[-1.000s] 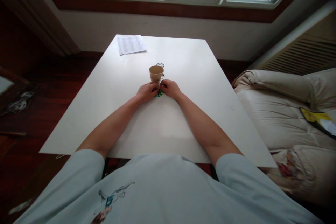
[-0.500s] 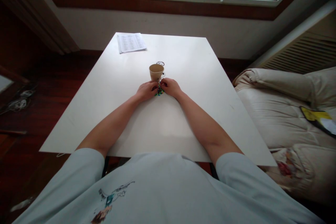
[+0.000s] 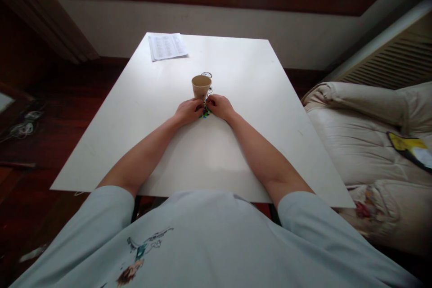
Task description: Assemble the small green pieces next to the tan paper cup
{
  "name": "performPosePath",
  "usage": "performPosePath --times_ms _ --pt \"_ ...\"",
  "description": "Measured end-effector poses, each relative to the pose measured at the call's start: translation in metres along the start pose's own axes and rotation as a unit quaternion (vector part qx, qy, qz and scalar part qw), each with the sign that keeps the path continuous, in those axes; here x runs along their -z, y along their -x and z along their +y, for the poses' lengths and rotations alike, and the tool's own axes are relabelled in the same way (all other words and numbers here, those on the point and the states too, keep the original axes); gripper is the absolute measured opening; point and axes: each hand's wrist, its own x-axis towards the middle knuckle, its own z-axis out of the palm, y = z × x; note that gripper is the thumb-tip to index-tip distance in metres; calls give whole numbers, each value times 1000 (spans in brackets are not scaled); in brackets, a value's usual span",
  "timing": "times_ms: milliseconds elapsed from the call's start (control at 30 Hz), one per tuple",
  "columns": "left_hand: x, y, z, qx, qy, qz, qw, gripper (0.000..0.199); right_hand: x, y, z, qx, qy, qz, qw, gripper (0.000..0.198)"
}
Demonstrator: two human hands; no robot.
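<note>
A small pile of green, blue, yellow and dark beads or bits [image 3: 205,113] lies on the white table [image 3: 216,144]. My left hand [image 3: 189,111] rests at the pile's left side, fingers curled in toward it. From the right my right hand [image 3: 219,106] reaches in, thumb and fingers pinched together at the pile's far edge. Whatever either hand holds is too small to make out. Just beyond my hands a tan paper cup [image 3: 201,86] stands upright, its open top facing me. A dark, thin string or cord [image 3: 206,74] loops behind the cup.
Printed sheets of paper [image 3: 168,47] lie at the table's far left corner. To the right of the table is a cream padded sofa [image 3: 354,144] with a yellow and black item [image 3: 407,145] on it. Cables [image 3: 25,127] lie on the floor at left.
My view has tipped down slightly, so the window shows less. Both hands stay at the pile beside the cup, with only small finger movement.
</note>
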Motion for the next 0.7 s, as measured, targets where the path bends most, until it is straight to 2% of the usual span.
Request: performPosePath --times_ms 700 --pt "0 0 0 -2 17 7 1000 22 3 1 -5 -4 1 2 1000 15"
